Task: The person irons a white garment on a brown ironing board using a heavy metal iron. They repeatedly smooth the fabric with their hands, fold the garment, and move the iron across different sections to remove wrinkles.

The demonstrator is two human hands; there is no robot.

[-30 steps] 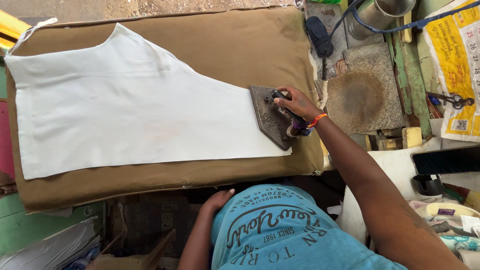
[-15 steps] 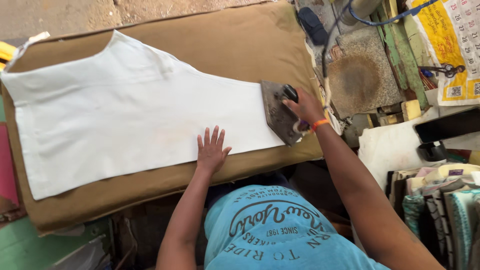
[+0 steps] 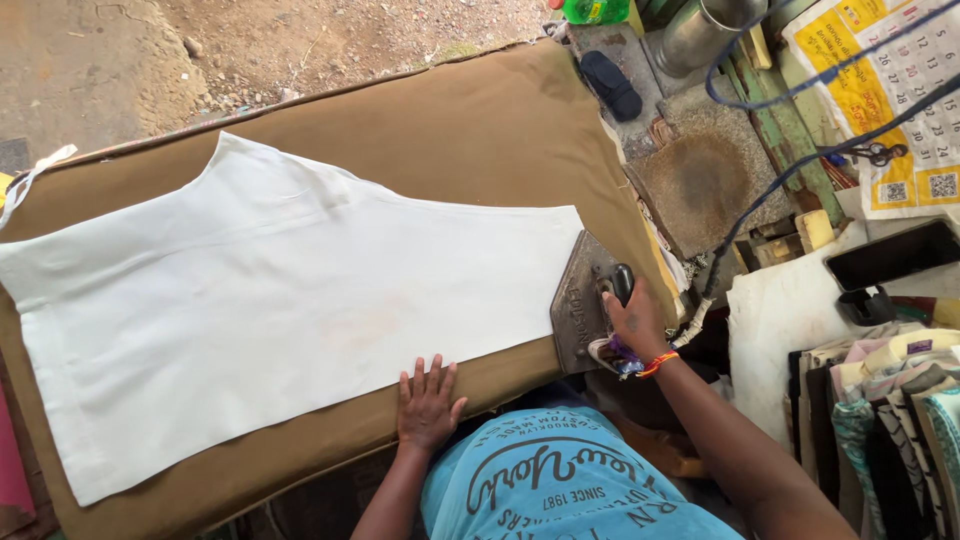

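Observation:
A white cloth piece lies spread flat on a brown padded ironing board. My right hand grips the black handle of a heavy dark metal iron, which rests at the cloth's right end near the board's near edge. An orange band circles that wrist. My left hand lies flat with fingers spread on the near edge of the cloth and board.
A scorched stone slab and a metal pot stand right of the board. A blue cord runs from the iron toward a calendar. Folded clothes are stacked at right. Bare dirt ground lies beyond the board.
My left hand came up from below the board and settled flat on the cloth's near edge. The iron stays at the cloth's right end while the view shifted.

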